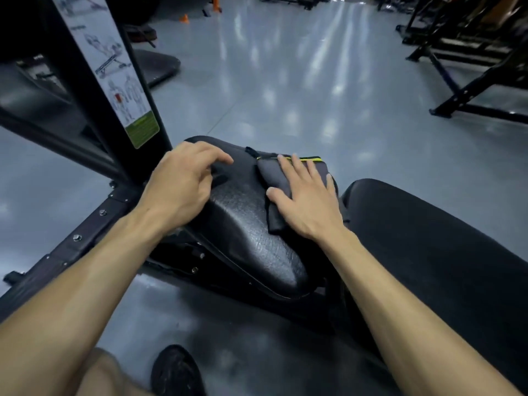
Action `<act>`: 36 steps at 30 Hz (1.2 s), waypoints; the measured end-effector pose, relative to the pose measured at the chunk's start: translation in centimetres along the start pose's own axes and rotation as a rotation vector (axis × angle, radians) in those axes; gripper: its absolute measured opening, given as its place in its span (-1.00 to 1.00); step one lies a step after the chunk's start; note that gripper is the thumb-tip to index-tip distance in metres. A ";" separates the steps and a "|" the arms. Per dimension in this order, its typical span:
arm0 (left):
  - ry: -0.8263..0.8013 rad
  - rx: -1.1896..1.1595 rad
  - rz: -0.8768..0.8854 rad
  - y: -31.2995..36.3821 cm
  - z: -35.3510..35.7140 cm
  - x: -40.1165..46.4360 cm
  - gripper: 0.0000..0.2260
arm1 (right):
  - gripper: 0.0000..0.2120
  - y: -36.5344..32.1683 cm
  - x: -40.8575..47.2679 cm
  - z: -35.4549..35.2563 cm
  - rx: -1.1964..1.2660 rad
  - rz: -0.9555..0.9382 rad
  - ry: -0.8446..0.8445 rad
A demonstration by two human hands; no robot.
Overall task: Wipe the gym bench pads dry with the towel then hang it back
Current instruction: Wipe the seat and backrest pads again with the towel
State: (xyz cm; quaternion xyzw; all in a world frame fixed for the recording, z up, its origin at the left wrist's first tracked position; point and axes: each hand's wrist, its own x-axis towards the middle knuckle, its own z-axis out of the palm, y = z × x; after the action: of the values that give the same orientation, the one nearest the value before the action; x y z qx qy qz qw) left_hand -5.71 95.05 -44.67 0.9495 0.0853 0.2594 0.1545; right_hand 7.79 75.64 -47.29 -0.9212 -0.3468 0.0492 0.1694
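Black shoe (175,372) nearest, on grey floor (285,90). Seat pad (245,232) w/ back pad (443,252) just beside. R hand (307,201) flat, fingers straight, pressing grey towel (281,178) onto seat pad's far end. L hand (183,181) loose, fingertips touching pad, holding nothing. Frame post w/ instruction sticker (114,75) behind-left; racks (471,52) far right.

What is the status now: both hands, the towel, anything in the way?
Right hand flat, pressing towel on seat pad. Left hand rests on pad, fingers loosely curled, holding nothing. Nothing in the way.
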 end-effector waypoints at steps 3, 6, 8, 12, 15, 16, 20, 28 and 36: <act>0.026 -0.014 0.010 -0.2 -0.1 0.5 -0.58 | -0.28 -1.9 -7.4 1.2 -0.066 -0.172 0.053; 0.005 -0.026 0.070 0.4 0.5 0.6 -0.58 | -0.26 -2.1 -11.9 2.3 -0.077 -0.225 0.053; -0.018 -0.048 0.093 0.5 0.8 0.7 -0.58 | -0.27 -1.7 -12.1 2.4 -0.056 -0.197 0.061; -0.012 -0.094 0.078 -0.2 0.4 1.3 -0.59 | -0.30 -1.0 -9.3 1.3 0.060 -0.076 0.050; 0.003 -0.112 0.032 -1.8 -0.1 1.0 -0.62 | -0.29 1.2 -5.3 0.0 0.175 0.089 0.059; 0.013 -0.116 0.001 -2.4 -0.3 0.8 -0.61 | -0.31 1.8 -3.8 -0.4 0.197 0.134 0.057; 0.042 -0.091 -0.067 -4.4 -1.0 0.1 -0.63 | -0.42 2.9 2.1 -1.2 0.174 0.239 0.044; 0.053 -0.048 -0.056 -6.0 -1.0 -1.4 -0.65 | -0.43 -5.8 9.4 -0.3 0.005 0.135 -0.011; 0.113 -0.144 -0.078 -6.9 -2.0 -1.0 -0.63 | -0.35 -4.0 2.4 0.8 0.058 -0.170 0.048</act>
State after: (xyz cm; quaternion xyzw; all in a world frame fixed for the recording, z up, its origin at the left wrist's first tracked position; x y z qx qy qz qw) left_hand -8.10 101.80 -45.86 0.9157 0.1120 0.3118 0.2275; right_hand 6.89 80.26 -46.62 -0.8841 -0.4179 0.0228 0.2079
